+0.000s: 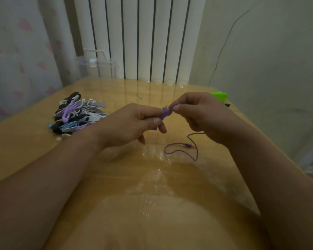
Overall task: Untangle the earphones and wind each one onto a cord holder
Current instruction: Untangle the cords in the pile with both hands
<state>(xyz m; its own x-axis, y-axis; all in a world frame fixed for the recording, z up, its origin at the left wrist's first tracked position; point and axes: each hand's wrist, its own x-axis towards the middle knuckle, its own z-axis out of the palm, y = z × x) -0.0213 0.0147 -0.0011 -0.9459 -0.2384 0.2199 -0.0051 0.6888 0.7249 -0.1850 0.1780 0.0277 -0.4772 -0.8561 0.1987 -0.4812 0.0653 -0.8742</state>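
Observation:
My left hand (134, 123) grips a small purple cord holder (164, 112) with purple cord wound on it, held above the wooden table (116, 177). My right hand (199, 112) pinches the purple earphone cord right beside the holder. The loose end of the purple cord (181, 148) trails down from my right hand and lies in a loop on the table. A pile of earphones wound on holders (78, 114), in purple, white, black and blue, lies at the left of the table.
A green object (220, 97) sits behind my right hand near the table's right edge. A clear plastic box (96, 66) stands at the back by the white radiator (139, 37). A curtain hangs at the left.

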